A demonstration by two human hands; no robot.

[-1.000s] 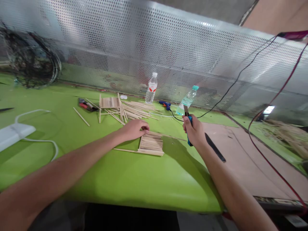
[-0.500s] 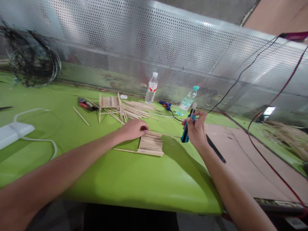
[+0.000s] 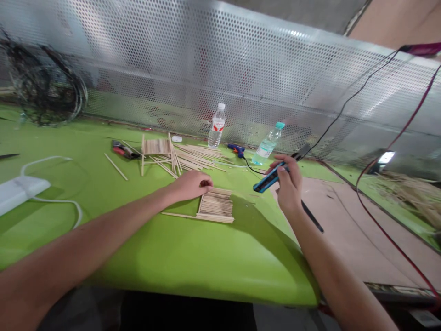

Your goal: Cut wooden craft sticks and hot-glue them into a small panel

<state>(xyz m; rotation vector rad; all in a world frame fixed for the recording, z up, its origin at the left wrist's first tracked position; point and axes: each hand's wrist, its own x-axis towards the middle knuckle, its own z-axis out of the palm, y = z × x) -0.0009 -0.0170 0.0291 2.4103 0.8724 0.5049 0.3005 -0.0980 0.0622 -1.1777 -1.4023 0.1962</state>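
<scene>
A small panel of thin wooden sticks (image 3: 216,203) lies flat on the green table, with one longer stick reaching out to the left along its near edge. My left hand (image 3: 193,185) is closed at the panel's far left corner, its fingertips pinching the edge there. Up in the air, right of the panel, my right hand (image 3: 288,183) is wrapped round a blue and black utility knife (image 3: 267,180). The knife tilts, its grey end pointing up and to the right, away from the panel. Whether a blade is out is hard to make out.
Behind the panel stand a little stick chair-like frame (image 3: 156,148), a heap of loose sticks (image 3: 200,157), pliers (image 3: 124,150), a blue glue gun (image 3: 236,150) and two bottles, one clear (image 3: 217,126) and one green-capped (image 3: 268,145). A white power strip (image 3: 22,193) lies left.
My right hand has turned the utility knife from nearly upright to a slanted position, its upper end swinging right. The left hand and panel have stayed almost still.
</scene>
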